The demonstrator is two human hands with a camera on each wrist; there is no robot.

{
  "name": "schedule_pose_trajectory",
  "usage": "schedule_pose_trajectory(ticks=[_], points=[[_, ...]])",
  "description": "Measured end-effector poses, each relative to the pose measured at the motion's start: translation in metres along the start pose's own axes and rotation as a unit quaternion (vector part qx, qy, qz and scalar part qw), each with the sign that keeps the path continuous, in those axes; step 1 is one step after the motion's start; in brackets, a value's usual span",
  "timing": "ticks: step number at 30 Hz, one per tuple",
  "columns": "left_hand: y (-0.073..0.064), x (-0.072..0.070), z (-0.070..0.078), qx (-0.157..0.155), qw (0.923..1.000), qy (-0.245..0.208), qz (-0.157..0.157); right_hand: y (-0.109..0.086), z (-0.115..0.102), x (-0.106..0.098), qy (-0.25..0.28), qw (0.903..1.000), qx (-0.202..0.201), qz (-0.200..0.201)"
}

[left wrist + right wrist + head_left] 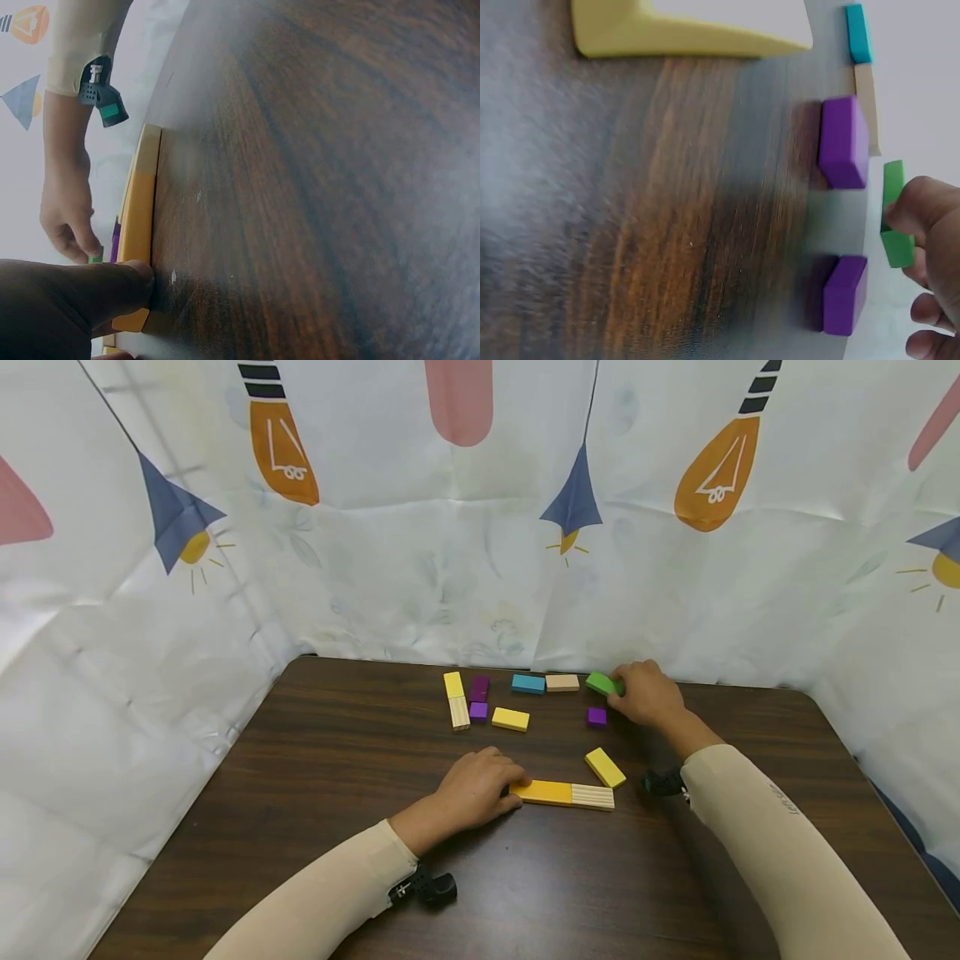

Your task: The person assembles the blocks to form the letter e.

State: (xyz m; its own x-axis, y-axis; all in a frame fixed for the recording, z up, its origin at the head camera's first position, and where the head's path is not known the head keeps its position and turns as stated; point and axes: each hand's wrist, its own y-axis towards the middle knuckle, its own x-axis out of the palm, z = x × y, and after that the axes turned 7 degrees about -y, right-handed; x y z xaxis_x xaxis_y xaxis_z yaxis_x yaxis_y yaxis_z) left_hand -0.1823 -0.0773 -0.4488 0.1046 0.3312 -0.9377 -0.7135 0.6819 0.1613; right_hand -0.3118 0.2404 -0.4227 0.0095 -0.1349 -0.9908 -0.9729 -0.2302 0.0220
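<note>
My left hand pinches the left end of an orange block; a pale striped wooden block continues the row to its right. In the left wrist view, the thumb lies along the side of the orange block. At the back right, my right hand pinches a green block. Green shows on both sides of the thumb in the right wrist view, where the green block appears above the table. A purple block sits just in front of that hand, and a second purple block shows beside it.
A yellow block lies angled behind the row's right end. Farther back are a blue block, a tan block and another yellow block. Yellow, striped and purple blocks cluster left of these. A printed curtain hangs behind the table.
</note>
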Motion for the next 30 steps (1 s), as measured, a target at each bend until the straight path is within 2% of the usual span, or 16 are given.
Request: schedule_pose_trajectory(ticks=[10, 22, 30], points=[[0.000, -0.001, 0.000, 0.001, 1.0000, 0.001, -0.002, -0.017, -0.018, 0.002, 0.026, 0.9979, -0.052, 0.027], [0.000, -0.002, 0.001, -0.002, 1.0000, 0.000, -0.002, -0.036, -0.037, 0.006, 0.026, 0.9940, -0.102, 0.032], [0.001, -0.002, 0.002, -0.003, 1.0000, 0.000, -0.003, -0.043, -0.041, 0.014, 0.033, 0.9915, -0.123, 0.025]])
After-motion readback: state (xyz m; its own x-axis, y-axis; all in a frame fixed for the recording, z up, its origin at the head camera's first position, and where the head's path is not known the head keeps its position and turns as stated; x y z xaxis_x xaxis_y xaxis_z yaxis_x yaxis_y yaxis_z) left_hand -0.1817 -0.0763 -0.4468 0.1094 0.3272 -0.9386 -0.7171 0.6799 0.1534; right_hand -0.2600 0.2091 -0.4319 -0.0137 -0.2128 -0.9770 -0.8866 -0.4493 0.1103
